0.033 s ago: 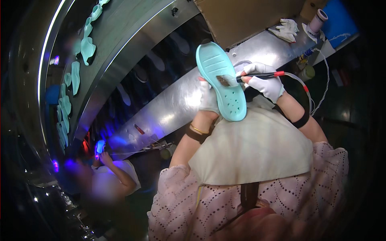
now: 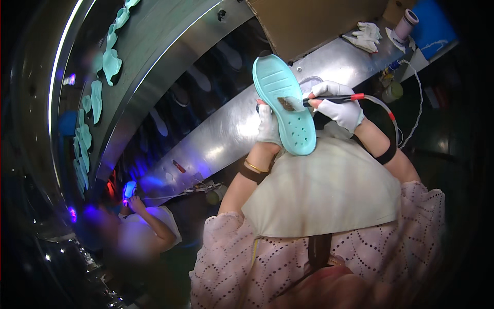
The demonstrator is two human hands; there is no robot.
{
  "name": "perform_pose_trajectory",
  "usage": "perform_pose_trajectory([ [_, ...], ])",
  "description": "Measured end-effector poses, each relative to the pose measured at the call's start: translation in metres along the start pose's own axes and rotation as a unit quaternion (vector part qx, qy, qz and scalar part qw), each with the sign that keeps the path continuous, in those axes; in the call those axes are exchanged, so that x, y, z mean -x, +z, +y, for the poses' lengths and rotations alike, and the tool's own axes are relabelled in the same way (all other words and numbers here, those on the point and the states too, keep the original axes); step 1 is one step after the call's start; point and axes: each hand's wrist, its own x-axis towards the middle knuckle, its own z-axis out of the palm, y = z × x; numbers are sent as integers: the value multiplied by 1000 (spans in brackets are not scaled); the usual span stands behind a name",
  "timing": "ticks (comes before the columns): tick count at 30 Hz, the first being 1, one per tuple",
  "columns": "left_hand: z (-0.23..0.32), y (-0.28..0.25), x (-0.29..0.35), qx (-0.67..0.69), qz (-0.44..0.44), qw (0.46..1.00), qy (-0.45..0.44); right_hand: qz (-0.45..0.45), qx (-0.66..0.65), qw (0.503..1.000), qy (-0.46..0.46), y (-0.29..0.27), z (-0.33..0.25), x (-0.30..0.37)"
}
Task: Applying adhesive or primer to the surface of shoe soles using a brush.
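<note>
A turquoise shoe sole (image 2: 274, 78) is tilted upright over my lap, its ridged, hole-dotted face toward me. My left hand (image 2: 268, 126), in a white fingerless glove, grips it along its left edge; the fingers behind it are hidden. Gloved in the same way, my right hand (image 2: 340, 109) pinches a flat brush (image 2: 333, 99) with a black handle, a red band and a tube running from its back end. The brown bristles touch the middle of the sole, just above the holes. A pale cloth (image 2: 324, 190) covers my lap.
A metal bench (image 2: 221, 136) runs beyond my hands. To the left, a curved conveyor belt (image 2: 149, 38) carries several turquoise pieces (image 2: 111, 66). White gloves (image 2: 366, 37), a pink tumbler-like cylinder (image 2: 406, 24) and cardboard (image 2: 314, 23) lie at the back. A co-worker's hand (image 2: 137, 204) holds a blue-lit piece.
The sole and my left hand have shifted very slightly. The brush stays on about the same spot, and the co-worker's blue-lit piece has moved a little to the right.
</note>
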Motion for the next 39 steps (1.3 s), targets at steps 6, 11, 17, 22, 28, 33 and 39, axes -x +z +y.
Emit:
perform_pose_trajectory([
  [6,8,26,-20,38,-22,995,90,-9,-22,1000,1,-1,-9,0],
  [11,17,29,-37,120,-28,983,139,-38,44,988,-146,7,-2,-3],
  [17,34,23,-43,241,-160,950,116,17,-26,999,42,13,-30,-3],
  [22,52,30,-41,119,-168,971,119,-50,50,993,-97,7,-21,-8],
  [28,69,32,-41,-43,-248,968,8,-156,31,983,89,-3,-29,-13],
  [33,75,43,-37,-150,-164,975,4,-135,25,984,-117,-7,-21,-14],
  [39,89,44,-38,-255,-66,961,-88,-234,127,963,-49,-1,-31,-20],
])
